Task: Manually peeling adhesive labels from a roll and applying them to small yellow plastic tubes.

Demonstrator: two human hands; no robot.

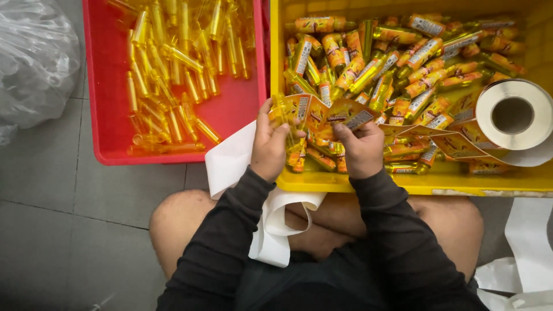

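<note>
Grey tiled floor (69,190) carries a red crate (242,109) at eleven o'clock, yellow crate (357,183) at one. Left hand (271,144) fingers pinch a yellow bottle (283,110); right hand (362,147) fingers pinch, seemingly, its label (345,115) above the yellow crate's near rim.

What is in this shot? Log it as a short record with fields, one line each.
setting: a person sits over two crates on a grey tiled floor
left hand: left hand holds a clear yellow bottle
right hand: right hand pinches a sticker against that bottle
red crate: red crate holds bare yellow bottles
yellow crate: yellow crate holds labelled bottles and a roll of stickers
loose items: white backing strip trails over the lap; plastic bag at upper left
</note>
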